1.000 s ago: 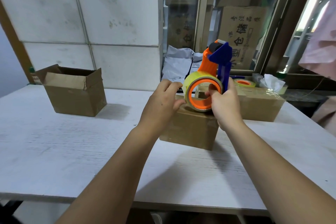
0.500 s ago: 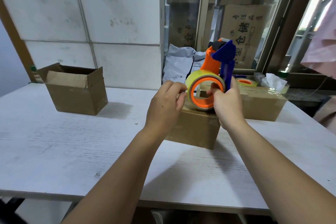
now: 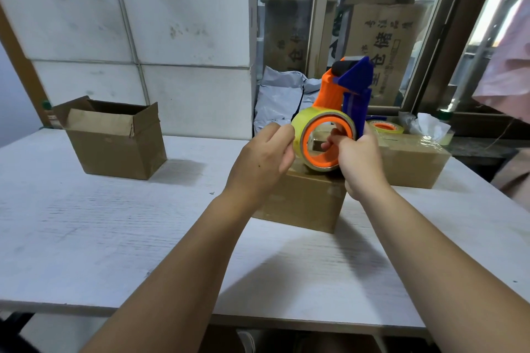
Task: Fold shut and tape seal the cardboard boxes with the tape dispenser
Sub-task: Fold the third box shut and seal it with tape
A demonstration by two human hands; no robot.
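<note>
Near the far left corner of the white table (image 3: 100,238) stands an open cardboard box (image 3: 114,140), its flaps up and not yet folded.

Towards the middle of the far edge, the left hand (image 3: 259,165) has its curled fingers and thumb pinching at the outer wrap of the yellowish tape roll (image 3: 304,126), probably hunting for the loose end. The roll sits on the orange and blue tape dispenser (image 3: 329,92), held nose-up just above a closed brown box (image 3: 304,203). The right hand (image 3: 362,165) grips the dispenser, with fingertips hooked through the orange core.

At the far right edge lies a taped box (image 3: 413,163) with a spare tape roll (image 3: 384,127) on it.

The risks lie in the clear tape. The end may be hard to find and could split into a sliver if picked at one corner. Once freed, it could stick to the fingers or back to the roll. With both hands on the tool, nothing holds the closed box's flaps down.
</note>
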